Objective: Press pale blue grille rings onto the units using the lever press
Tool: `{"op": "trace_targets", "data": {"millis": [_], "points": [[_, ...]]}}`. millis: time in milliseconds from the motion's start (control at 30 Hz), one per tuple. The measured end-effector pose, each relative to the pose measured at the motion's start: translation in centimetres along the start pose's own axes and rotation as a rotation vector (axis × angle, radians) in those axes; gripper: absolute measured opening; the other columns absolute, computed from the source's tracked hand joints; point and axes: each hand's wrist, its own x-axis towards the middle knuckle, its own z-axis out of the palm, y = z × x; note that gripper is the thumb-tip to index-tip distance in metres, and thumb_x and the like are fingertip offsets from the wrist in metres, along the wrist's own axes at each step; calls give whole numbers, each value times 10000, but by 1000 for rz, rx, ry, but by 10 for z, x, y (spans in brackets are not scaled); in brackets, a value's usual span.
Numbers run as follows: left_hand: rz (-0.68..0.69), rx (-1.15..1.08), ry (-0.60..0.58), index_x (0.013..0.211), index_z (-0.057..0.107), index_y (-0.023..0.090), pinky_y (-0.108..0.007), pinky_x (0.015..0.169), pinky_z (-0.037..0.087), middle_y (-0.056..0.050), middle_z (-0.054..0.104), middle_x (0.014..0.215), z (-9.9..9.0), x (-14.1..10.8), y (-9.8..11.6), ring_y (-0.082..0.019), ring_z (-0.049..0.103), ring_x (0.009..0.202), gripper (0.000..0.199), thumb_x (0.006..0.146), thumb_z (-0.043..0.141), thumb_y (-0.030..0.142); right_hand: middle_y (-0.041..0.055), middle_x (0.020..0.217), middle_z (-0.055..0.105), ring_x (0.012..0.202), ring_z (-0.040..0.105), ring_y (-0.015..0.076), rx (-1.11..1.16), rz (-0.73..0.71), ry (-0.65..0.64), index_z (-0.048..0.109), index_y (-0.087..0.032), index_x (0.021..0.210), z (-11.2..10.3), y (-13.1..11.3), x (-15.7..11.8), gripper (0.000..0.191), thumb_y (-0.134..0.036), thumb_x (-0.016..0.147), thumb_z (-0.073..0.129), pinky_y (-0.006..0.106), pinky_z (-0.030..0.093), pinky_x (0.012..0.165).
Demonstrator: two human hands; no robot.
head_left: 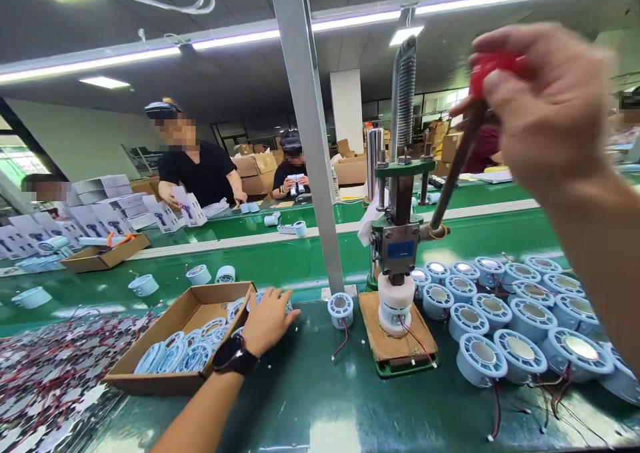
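My right hand is wrapped around the red knob of the press lever, high at the right. The hand press stands upright, its white pressing head down on a light blue round housing with red and black wires. That housing sits on a brown board at the press base. My left hand, with a dark watch on its wrist, reaches past the right edge of a cardboard box. Its fingers are spread over a light blue part, which they mostly cover; contact is unclear.
Light blue rings lie in the box. Several wired housings crowd the bench right of the press; another housing stands left of it. Wired discs spread at left. A metal post rises ahead; co-workers sit across the belt.
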Motion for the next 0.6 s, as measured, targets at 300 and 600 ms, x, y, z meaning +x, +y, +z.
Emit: {"op": "trace_targets", "data": {"millis": [300, 600], "points": [[113, 207, -75, 864, 716, 197, -654, 1117, 267, -144, 666, 1208, -6, -46, 13, -349, 564, 1218, 233, 854, 495, 269, 123, 1429, 417, 1295, 478, 266, 234, 479, -90, 180, -292, 1505, 50, -24, -233, 727, -296, 884, 557, 508, 421, 1057], [227, 6, -250, 1477, 312, 247, -424, 1178, 326, -83, 368, 1535, 62, -25, 71, -222, 341, 1426, 659, 855, 524, 195, 128, 1386, 485, 1213, 558, 223, 316, 750, -51, 122, -248, 1528, 97, -14, -287, 892, -325, 815, 651, 410, 444, 1043]]}}
